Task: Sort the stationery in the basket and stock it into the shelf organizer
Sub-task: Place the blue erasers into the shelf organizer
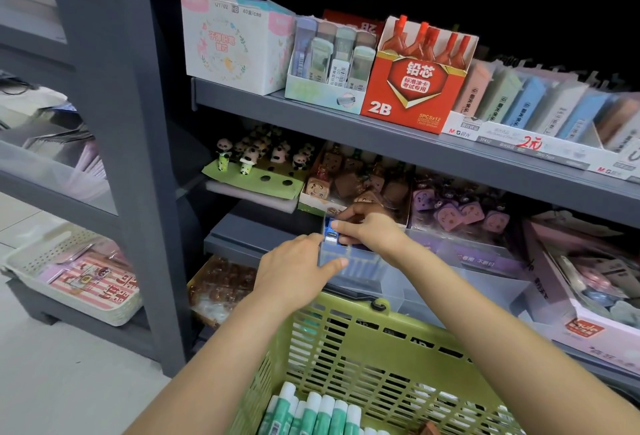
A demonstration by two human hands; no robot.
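Note:
A green plastic basket (346, 341) sits low in front of me, with several green-and-white glue sticks (311, 414) lying in its near end. On the lower shelf stands a clear plastic organizer bin (360, 268) with blue items inside. My left hand (294, 272) grips the bin's left front corner, thumb on its front wall. My right hand (367, 227) is above the bin's back left corner, fingers pinched on a small blue-and-white item (331, 233) that is partly inside the bin.
The grey shelf unit (381, 137) carries pencil-lead boxes, a red 2B box (412, 88) and eraser packs on top, panda and animal erasers in the middle. Clear dividers and pink boxes (588, 282) lie right of the bin. A white basket (79, 279) sits lower left.

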